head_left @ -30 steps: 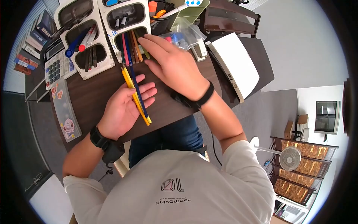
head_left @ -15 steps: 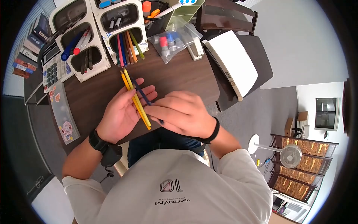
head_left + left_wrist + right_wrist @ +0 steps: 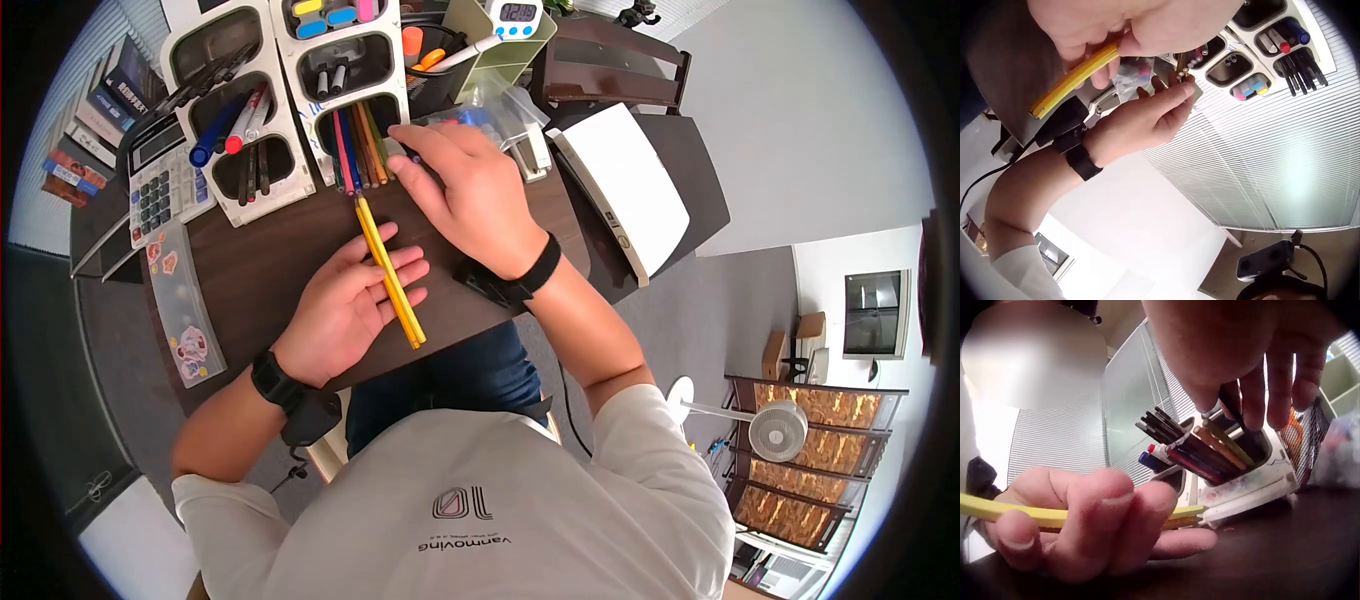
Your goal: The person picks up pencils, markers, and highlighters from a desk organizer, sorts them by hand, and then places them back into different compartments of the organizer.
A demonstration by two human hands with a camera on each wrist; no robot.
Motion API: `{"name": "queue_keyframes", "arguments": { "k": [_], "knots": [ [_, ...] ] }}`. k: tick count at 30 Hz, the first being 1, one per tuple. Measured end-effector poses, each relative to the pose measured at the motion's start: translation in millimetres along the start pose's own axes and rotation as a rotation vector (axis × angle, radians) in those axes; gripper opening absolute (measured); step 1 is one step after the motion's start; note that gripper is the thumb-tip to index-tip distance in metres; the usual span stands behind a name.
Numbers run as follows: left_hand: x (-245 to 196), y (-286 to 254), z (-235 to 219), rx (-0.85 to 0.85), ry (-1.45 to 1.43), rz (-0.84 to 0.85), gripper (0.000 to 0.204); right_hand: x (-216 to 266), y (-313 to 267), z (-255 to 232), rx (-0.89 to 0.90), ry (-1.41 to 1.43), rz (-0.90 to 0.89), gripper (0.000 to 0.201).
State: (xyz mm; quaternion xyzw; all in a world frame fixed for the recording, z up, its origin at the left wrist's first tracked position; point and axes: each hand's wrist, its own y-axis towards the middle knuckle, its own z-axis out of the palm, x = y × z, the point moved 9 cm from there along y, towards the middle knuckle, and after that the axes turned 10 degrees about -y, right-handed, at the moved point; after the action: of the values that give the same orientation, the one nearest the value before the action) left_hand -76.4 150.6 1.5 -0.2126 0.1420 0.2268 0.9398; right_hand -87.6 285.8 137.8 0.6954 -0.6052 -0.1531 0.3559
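My left hand (image 3: pixel 335 315) is palm up over the table's near side, its thumb across two yellow pencils (image 3: pixel 396 290) lying over the fingers. Both also show in the left wrist view, close to the camera. My right hand (image 3: pixel 470 195) reaches to the white organizer (image 3: pixel 316 150), beside a compartment of colored pencils (image 3: pixel 362 150). Between its thumb and fingers it pinches a dark pencil (image 3: pixel 1231 400), seen in the right wrist view with its lower end over that compartment. The colored pencils (image 3: pixel 1222 447) lean there in several colors.
Other organizer compartments hold markers (image 3: pixel 235 120) and black pens (image 3: pixel 254 175). A calculator (image 3: pixel 160 195) and a stickered clear case (image 3: pixel 187 310) lie at left. Right of the organizer are a mesh cup (image 3: pixel 430 75), a plastic bag (image 3: pixel 505 115), a stapler (image 3: pixel 533 155) and a white box (image 3: pixel 625 190).
My right hand drew the dark blue pencil out of my left hand, then carried it forward to the colored pencil compartment. The two yellow pencils stay in my left hand.
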Motion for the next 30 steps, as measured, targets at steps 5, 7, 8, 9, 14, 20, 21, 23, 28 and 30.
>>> {"name": "queue_keyframes", "arguments": {
  "k": [5,7,8,9,14,20,21,23,28,30],
  "knots": [
    [-1,0,-1,-0.014,-0.013,-0.004,0.045,-6,1,21,0.089,0.051,0.070,0.030],
    [0,1,-1,-0.015,-0.015,-0.005,0.044,-4,1,17,0.088,0.048,0.085,0.030],
    [-2,1,-1,-0.024,-0.009,0.005,0.043,-2,0,13,0.086,0.045,0.100,0.030],
    [-3,1,-2,-0.033,-0.004,0.016,0.042,2,0,7,0.088,0.046,0.101,0.030],
    [-5,3,-4,-0.006,0.000,0.058,0.039,27,-38,-21,0.255,0.295,0.018,0.027],
    [1,0,0,-0.018,0.073,0.044,0.042,45,-88,-18,0.357,0.413,0.002,0.045],
    [1,0,2,-0.011,0.090,0.044,0.045,48,-91,-21,0.302,0.444,-0.018,0.047],
    [1,0,4,-0.034,0.103,0.033,0.046,51,-95,-24,0.282,0.477,-0.001,0.049],
    [3,-1,6,-0.061,0.134,0.034,0.048,57,-96,-26,0.289,0.359,-0.032,0.047],
    [5,-2,7,-0.054,0.149,0.029,0.045,57,-99,-27,0.266,0.316,-0.056,0.045]
  ]
}}
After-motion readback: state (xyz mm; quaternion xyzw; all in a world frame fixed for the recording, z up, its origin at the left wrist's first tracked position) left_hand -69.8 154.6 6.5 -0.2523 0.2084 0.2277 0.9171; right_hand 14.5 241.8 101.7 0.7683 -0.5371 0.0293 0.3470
